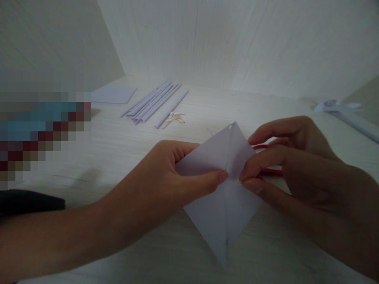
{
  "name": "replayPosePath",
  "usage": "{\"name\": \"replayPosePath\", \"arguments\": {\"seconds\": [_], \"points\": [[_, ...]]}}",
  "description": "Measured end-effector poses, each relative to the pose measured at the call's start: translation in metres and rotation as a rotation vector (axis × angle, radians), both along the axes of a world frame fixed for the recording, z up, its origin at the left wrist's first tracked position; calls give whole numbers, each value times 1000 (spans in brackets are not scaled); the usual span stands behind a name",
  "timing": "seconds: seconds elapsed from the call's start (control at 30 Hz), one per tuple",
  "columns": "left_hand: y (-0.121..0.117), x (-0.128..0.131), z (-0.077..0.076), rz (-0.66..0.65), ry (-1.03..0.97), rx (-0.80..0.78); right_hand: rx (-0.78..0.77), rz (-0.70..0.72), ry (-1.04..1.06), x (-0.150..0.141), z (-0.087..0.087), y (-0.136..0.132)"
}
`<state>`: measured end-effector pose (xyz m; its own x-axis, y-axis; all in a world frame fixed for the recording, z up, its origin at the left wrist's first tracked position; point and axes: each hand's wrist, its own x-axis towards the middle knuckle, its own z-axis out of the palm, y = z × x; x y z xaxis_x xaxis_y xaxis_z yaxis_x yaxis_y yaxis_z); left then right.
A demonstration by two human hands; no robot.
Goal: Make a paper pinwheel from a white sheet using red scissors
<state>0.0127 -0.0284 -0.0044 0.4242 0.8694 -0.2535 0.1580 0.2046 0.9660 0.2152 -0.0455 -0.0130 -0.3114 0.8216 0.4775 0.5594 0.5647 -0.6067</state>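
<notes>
A white paper square (204, 213) with creases along its middle is held up above the table, one corner pointing down. My left hand (180, 173) grips it from the left, thumb pressed on the front near the centre and fingers behind. At the right of the centre, my right hand (284, 169) is closed in a pinch. A tiny yellowish bit shows beside its fingertips, too small to name. Behind the right fingers are red curved loops (275, 172), like scissor handles, mostly hidden by that hand.
Several rolled paper tubes (154, 100) lie at the back, beside a small pile of cotton swabs (174, 118). A stack of paper (114, 95) is at back left. A paper pinwheel on a stick (334, 106) lies at right. A dark object (32, 201) and a blurred-out area are left.
</notes>
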Motion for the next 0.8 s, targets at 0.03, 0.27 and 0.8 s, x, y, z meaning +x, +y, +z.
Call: {"name": "replayPosePath", "arguments": {"seconds": [0.03,0.27,0.8], "points": [[0,1,0,2,10,8,-2,-3,1,-1,0,1],[0,-1,-2,22,57,38,-14,-6,-24,-2,-2,3],[0,0,-3,-34,58,34,-66,-16,-38,-2,-1,1]]}}
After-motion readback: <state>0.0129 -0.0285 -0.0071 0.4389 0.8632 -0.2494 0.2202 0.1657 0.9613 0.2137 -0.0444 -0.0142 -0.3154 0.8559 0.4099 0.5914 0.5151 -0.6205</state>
